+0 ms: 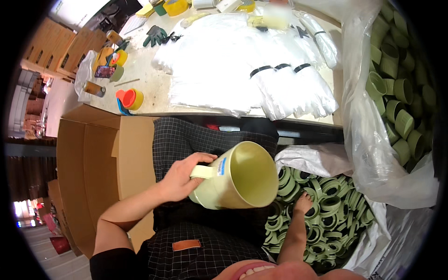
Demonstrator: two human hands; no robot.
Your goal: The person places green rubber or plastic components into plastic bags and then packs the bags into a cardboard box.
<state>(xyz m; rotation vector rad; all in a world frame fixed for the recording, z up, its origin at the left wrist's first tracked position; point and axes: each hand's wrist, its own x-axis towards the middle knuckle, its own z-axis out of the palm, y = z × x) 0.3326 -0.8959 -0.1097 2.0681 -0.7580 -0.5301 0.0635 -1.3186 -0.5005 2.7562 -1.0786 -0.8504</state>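
Note:
My left hand is wrapped round the handle of a pale green plastic pitcher. The pitcher is tilted, its wide mouth facing right, and a small blue-and-white sticker is on its side. It hangs in front of my checked apron. Down to the right, my right hand reaches into a white sack full of green ring-shaped plastic lids. Its fingers look apart and touch the lids; their tips are partly hidden among the pieces.
An open cardboard box stands at my left. On the table lie stacked clear plastic bags, a dark glove and tape rolls. At the right, a large plastic-lined container holds many green cup-shaped parts.

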